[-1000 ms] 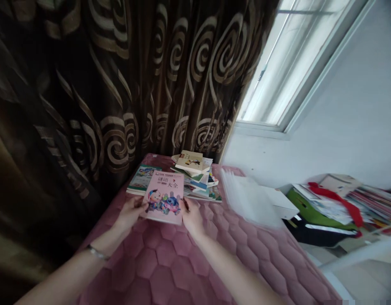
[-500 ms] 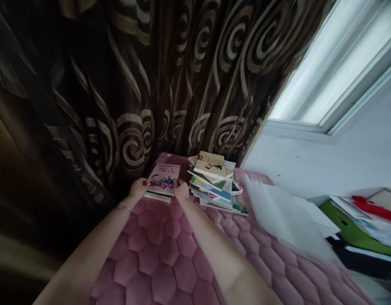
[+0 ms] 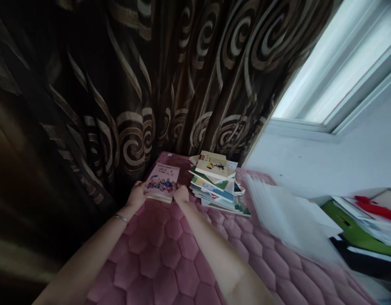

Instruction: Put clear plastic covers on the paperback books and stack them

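A pink-covered book [image 3: 162, 178] with cartoon figures and Chinese characters lies flat on top of a short pile, the pale edges of the books below showing at its front. My left hand [image 3: 137, 195], with a thin bracelet at the wrist, is closed on the pile's left side. At the right side, my right hand [image 3: 181, 194] grips the same pile, its thumb by the cover's edge. How far the fingers reach underneath is hidden. A taller, uneven stack of books [image 3: 214, 182] stands just right of my right hand, a cream book [image 3: 212, 164] on top.
Beneath everything is a pink quilted cover [image 3: 170, 258]. A patterned dark curtain [image 3: 132, 84] hangs close behind the books. To the right are a translucent whitish sheet [image 3: 287, 216], a green item [image 3: 351, 224], papers, a red object [image 3: 375, 207] and a window [image 3: 329, 84].
The pink book has sunk slightly and sits squarer over the pile, and my left hand has moved a little down and left. The view has shifted slightly.
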`<state>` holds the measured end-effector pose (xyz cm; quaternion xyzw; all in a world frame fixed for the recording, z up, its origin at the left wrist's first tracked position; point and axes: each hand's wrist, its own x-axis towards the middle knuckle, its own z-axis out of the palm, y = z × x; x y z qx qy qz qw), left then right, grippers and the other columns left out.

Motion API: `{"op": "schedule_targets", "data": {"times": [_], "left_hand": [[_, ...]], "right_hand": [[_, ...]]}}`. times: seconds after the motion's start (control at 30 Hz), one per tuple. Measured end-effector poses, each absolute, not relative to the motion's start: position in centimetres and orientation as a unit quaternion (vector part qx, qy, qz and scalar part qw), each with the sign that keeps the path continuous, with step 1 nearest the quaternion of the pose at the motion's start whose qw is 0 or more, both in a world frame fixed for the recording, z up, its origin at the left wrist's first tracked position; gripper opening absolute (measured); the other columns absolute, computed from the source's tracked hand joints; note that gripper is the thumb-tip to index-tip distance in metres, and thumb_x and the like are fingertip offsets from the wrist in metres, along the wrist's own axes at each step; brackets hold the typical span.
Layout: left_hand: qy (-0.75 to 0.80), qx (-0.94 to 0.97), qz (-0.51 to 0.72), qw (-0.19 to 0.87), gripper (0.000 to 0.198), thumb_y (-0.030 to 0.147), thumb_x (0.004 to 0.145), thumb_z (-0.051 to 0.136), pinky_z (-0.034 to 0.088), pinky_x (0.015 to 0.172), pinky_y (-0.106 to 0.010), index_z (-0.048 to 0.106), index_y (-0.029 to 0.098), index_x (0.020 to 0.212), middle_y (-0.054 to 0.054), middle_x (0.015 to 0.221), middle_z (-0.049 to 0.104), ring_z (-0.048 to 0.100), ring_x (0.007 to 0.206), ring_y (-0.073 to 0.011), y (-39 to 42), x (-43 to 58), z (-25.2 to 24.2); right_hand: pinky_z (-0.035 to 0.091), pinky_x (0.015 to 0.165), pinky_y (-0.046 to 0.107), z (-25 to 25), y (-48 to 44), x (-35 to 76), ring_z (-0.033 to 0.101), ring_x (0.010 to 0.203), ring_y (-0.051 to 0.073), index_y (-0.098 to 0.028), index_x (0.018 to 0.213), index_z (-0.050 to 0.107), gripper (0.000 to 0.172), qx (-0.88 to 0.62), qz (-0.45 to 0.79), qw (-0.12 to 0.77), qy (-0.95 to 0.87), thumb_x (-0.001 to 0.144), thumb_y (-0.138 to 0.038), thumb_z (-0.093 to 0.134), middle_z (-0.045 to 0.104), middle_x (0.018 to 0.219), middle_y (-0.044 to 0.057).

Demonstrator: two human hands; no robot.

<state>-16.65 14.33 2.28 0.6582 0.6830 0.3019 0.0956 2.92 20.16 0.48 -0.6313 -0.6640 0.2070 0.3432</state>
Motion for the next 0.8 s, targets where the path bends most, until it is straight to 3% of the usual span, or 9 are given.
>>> {"op": "schedule_targets", "data": {"times": [0.2,0.33,0.53,0.8], "left_hand": [[0.678,0.669,0.295,0.079,0.05,0.012,0.073,0.066,0.042,0.097,-0.029,0.059,0.014,0.122,-0.009,0.109,0.057,0.058,0.102,-0.0206,14.4,-17.1,2.1],[0.677,0.669,0.297,0.074,0.046,0.014,0.074,0.066,0.042,0.097,-0.03,0.06,0.015,0.12,-0.008,0.109,0.057,0.057,0.103,-0.0215,14.5,-17.0,2.0],[0.68,0.663,0.303,0.071,0.042,0.015,0.073,0.066,0.044,0.094,-0.031,0.063,0.017,0.115,-0.008,0.105,0.06,0.059,0.101,-0.0228,14.4,-16.9,2.0],[0.68,0.654,0.323,0.07,0.039,0.018,0.074,0.066,0.045,0.092,-0.03,0.065,0.018,0.113,-0.007,0.105,0.063,0.061,0.1,-0.0217,14.1,-17.4,1.7]], "right_hand": [[0.045,0.093,0.028,0.6,17.0,4.3,0.06,0.107,0.02,-0.01,0.116,0.063,0.036,-0.583,0.209,0.367,-0.694,0.094,-0.031,0.043,0.064,0.115,0.016],[0.043,0.099,0.028,0.1,14.6,5.4,0.055,0.117,0.02,-0.015,0.134,0.049,0.058,-0.502,0.211,0.368,-0.753,0.081,-0.032,0.065,0.057,0.13,0.013],[0.042,0.102,0.03,0.4,14.4,5.1,0.056,0.118,0.02,-0.019,0.124,0.06,0.04,-0.51,0.201,0.351,-0.759,0.084,-0.017,0.06,0.062,0.126,0.01],[0.045,0.099,0.03,0.8,14.3,4.8,0.061,0.112,0.021,-0.022,0.12,0.063,0.037,-0.52,0.205,0.341,-0.756,0.084,-0.014,0.059,0.066,0.12,0.009]]}}
